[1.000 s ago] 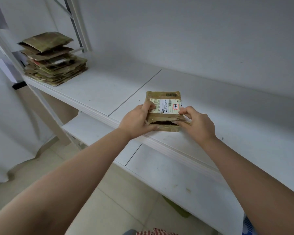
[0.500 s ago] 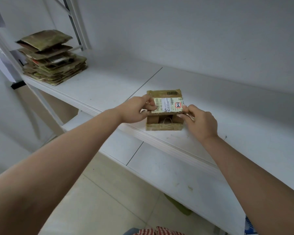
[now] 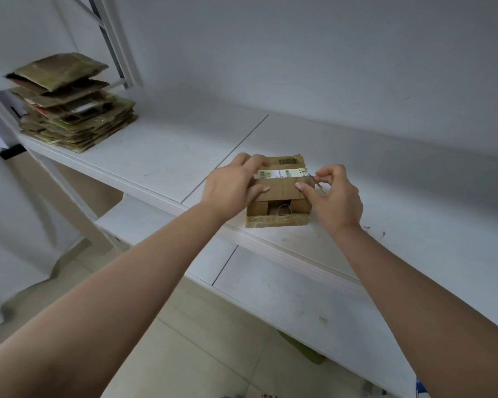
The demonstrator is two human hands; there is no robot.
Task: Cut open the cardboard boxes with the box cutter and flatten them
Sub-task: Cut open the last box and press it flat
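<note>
A small brown cardboard box point(image 3: 279, 208) with a white shipping label lies near the front edge of the white shelf point(image 3: 161, 156). Its near side is open and the flap nearest me is folded down. My left hand point(image 3: 233, 186) grips the box's left side, fingers over the top flap and thumb on its inner face. My right hand point(image 3: 332, 196) pinches the flap's right edge. A thin blade tip, seemingly the box cutter point(image 3: 314, 180), shows between that hand's fingers; the rest of it is hidden.
A stack of flattened cardboard boxes point(image 3: 69, 101) sits at the far left of the shelf. A second white shelf point(image 3: 299, 300) lies below, over a tiled floor. A grey wall backs the shelf.
The box went from being held closed above the shelf edge to resting on the shelf with its top flap lifted and folded back. Both hands moved up onto that flap.
</note>
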